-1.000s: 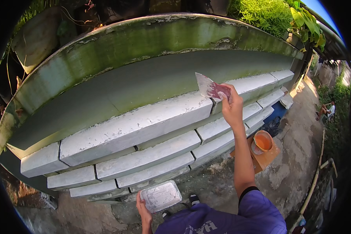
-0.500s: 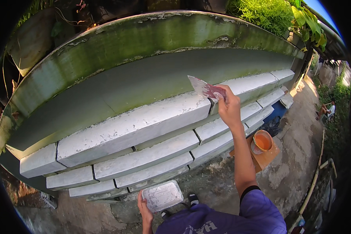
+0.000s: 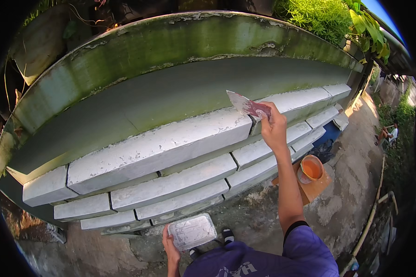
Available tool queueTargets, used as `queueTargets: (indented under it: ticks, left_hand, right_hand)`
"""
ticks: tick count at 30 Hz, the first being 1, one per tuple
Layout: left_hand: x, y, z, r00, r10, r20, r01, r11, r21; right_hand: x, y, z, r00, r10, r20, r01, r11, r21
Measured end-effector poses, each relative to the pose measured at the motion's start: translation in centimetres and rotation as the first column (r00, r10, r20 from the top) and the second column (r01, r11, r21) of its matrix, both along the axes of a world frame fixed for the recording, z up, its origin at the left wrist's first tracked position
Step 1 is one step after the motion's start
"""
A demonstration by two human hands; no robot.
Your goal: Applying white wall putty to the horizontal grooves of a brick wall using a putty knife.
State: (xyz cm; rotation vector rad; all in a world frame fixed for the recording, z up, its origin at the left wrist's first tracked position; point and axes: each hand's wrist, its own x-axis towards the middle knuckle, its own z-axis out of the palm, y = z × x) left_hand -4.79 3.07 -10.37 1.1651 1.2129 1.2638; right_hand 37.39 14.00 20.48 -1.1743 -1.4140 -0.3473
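Note:
My right hand [image 3: 274, 125] is closed on the dark red handle of a putty knife [image 3: 246, 106], whose broad blade is smeared with white and points up and left. The blade is over the right end of a long white-coated block [image 3: 171, 145] in the top row of the stepped wall; whether it touches cannot be told. Low in front of me, my left hand [image 3: 171, 247] grips the left edge of a shallow rectangular tray [image 3: 192, 231] with white residue inside. Dark vertical gaps part the blocks.
An orange-lined bucket [image 3: 312, 167] stands on a brown board [image 3: 318, 190] to the right. Above the blocks runs a mossy green ledge [image 3: 171, 46]. A person [image 3: 391, 132] sits at the far right beside the path. A bamboo pole [image 3: 370, 217] lies along the right.
The view has shifted very slightly. The putty knife and my right hand stay almost in the same place over the block's end; the left hand still holds the tray.

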Motion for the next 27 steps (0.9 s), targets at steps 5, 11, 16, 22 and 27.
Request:
queueTargets:
  ticks: [5, 11, 16, 22, 27]
  left_hand:
    - [1.6, -0.4, 6.2, 0.992, -0.034, 0.121, 0.058, 0.978, -0.199]
    - [1.2, -0.2, 6.3, 0.989, -0.05, 0.137, 0.07, 0.987, -0.145]
    - [0.5, 0.3, 3.3, 0.992, -0.052, 0.119, 0.062, 0.995, -0.079]
    - [0.8, -0.5, 5.4, 0.99, -0.059, 0.127, 0.078, 0.985, -0.154]
    - [0.4, -0.5, 3.6, 0.991, -0.049, 0.123, 0.066, 0.988, -0.143]
  right_hand:
    - [-1.0, -0.9, -1.1, 0.991, 0.063, 0.122, -0.051, 0.994, -0.098]
    - [-3.2, -2.3, -1.3, 0.893, 0.042, 0.449, -0.027, 0.999, -0.038]
    - [-1.4, -1.1, 0.0, 0.833, -0.085, 0.546, 0.061, 0.996, 0.062]
    - [-3.7, -1.3, -0.9, 0.851, 0.026, 0.525, 0.069, 0.985, -0.16]
    - [-4.1, -1.8, 1.1, 0.887, 0.054, 0.459, -0.037, 0.998, -0.046]
